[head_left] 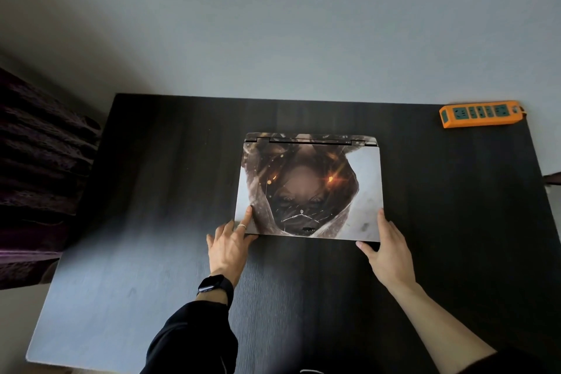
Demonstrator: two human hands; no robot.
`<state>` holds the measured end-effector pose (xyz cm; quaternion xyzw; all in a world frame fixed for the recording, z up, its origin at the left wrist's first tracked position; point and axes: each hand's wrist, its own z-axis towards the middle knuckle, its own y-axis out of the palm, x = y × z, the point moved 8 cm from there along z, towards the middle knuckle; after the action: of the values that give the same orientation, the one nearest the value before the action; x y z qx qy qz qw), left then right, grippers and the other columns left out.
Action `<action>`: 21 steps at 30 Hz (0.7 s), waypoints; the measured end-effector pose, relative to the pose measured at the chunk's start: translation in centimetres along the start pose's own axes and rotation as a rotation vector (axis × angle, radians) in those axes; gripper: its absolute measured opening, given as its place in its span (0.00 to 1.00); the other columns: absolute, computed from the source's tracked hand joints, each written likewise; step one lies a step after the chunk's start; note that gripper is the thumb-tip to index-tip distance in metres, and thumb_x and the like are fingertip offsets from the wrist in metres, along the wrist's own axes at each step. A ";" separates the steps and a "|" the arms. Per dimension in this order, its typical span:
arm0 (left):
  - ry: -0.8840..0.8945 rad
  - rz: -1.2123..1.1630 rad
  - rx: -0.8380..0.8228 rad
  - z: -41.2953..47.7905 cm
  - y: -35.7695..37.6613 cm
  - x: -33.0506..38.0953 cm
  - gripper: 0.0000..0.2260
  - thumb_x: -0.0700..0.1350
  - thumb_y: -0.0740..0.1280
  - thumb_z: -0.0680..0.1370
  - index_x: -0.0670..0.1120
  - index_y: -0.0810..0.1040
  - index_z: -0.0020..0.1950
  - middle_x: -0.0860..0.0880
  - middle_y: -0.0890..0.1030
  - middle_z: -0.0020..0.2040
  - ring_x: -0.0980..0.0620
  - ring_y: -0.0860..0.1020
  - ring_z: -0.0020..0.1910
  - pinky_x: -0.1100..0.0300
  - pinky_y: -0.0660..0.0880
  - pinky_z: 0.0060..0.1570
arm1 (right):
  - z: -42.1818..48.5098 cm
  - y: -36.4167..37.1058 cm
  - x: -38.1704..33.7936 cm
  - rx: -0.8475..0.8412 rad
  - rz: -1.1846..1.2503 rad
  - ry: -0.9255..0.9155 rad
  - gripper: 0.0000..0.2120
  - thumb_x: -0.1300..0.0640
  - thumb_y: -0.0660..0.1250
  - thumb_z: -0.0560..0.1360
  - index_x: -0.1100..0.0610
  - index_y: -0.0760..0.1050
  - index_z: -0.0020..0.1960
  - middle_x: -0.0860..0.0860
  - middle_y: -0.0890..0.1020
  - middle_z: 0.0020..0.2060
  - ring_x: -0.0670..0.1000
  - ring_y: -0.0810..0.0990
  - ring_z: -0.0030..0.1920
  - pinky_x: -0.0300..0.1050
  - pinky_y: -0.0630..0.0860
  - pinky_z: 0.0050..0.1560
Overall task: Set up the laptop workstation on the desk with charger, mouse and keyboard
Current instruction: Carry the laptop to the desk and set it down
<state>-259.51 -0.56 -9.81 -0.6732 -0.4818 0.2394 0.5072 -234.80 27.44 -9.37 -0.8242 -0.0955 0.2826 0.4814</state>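
Head view, looking down: closed laptop (309, 188) lying flat on the dark desk (151, 191), a little right of centre, hinge edge towards the wall, lid covered by a printed picture in brown and white. Left hand (232, 244) at the near left corner of the laptop — fingers spread, one ringed finger stretched forward and resting on the lid, the others fanned over the desk just beside the corner, thumb along the near edge. Not clenched, nothing gripped; more a flat, pressing touch. Black watch (212, 285) on the left wrist, dark sleeve (188, 340) pulled down to just behind it, forearm angled in from bottom centre. Right hand (385, 247) at the near right corner — fingers running up along the right side edge, thumb pointing left beneath the near edge, corner cradled between thumb and fingers. Loose hold on that corner; whether lifted off the desk, cannot tell. Right forearm bare, slanting in from the lower right. Orange power strip (481, 113) at the far right corner of the desk, well apart from the laptop. Dark curtain (39, 167) to the left of the desk.
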 end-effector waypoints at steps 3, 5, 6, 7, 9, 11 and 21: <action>-0.018 -0.001 -0.026 -0.2 -0.1 0.1 0.31 0.55 0.62 0.81 0.66 0.48 0.78 0.50 0.75 0.64 0.46 0.71 0.66 0.39 0.67 0.67 | -0.1 0.4 0.0 -0.018 -0.008 0.009 0.47 0.46 0.74 0.74 0.54 0.50 0.82 0.55 0.65 0.78 0.56 0.64 0.78 0.54 0.69 0.73; -0.025 -0.025 -0.036 -0.8 0.3 0.2 0.33 0.53 0.62 0.81 0.66 0.45 0.78 0.49 0.73 0.66 0.45 0.72 0.64 0.39 0.69 0.65 | 0.0 0.6 0.0 -0.066 -0.014 0.030 0.48 0.47 0.73 0.75 0.52 0.46 0.82 0.54 0.62 0.79 0.56 0.60 0.79 0.55 0.68 0.74; -0.031 -0.036 -0.049 -1.1 0.6 0.3 0.33 0.51 0.62 0.82 0.66 0.44 0.78 0.47 0.70 0.70 0.44 0.72 0.65 0.40 0.70 0.65 | 0.1 0.8 0.0 -0.091 -0.021 0.042 0.48 0.48 0.73 0.75 0.52 0.44 0.82 0.54 0.60 0.80 0.55 0.59 0.79 0.55 0.67 0.75; -0.039 -0.046 -0.064 -1.7 0.9 0.3 0.34 0.49 0.62 0.82 0.65 0.43 0.78 0.45 0.67 0.74 0.42 0.71 0.67 0.42 0.70 0.65 | -0.2 0.9 0.0 -0.111 -0.033 0.055 0.48 0.48 0.72 0.76 0.52 0.42 0.82 0.54 0.59 0.80 0.55 0.58 0.80 0.55 0.66 0.75; -0.044 -0.060 -0.084 -3.3 1.6 0.3 0.35 0.45 0.61 0.81 0.64 0.42 0.79 0.44 0.60 0.78 0.41 0.70 0.69 0.44 0.71 0.65 | -1.2 1.1 0.1 -0.122 -0.055 0.067 0.48 0.50 0.72 0.77 0.52 0.40 0.82 0.56 0.58 0.80 0.56 0.57 0.80 0.54 0.65 0.75; -0.034 -0.064 -0.095 -5.3 2.1 0.2 0.35 0.42 0.59 0.80 0.61 0.43 0.80 0.46 0.58 0.79 0.41 0.67 0.72 0.43 0.70 0.67 | -2.7 1.6 0.1 -0.117 -0.085 0.057 0.49 0.50 0.71 0.77 0.52 0.38 0.82 0.58 0.58 0.80 0.57 0.58 0.80 0.54 0.66 0.75; -0.070 -0.120 -0.294 -16.3 6.5 -0.1 0.27 0.43 0.56 0.81 0.52 0.56 0.80 0.50 0.49 0.81 0.47 0.50 0.79 0.41 0.56 0.75 | -14.4 6.8 0.6 -0.416 -0.302 -0.139 0.31 0.45 0.60 0.81 0.46 0.54 0.81 0.53 0.48 0.82 0.58 0.48 0.81 0.54 0.59 0.78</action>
<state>-243.69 -8.13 -9.76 -0.7014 -0.5686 0.1587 0.3994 -227.07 13.57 -9.95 -0.8605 -0.3063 0.2376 0.3306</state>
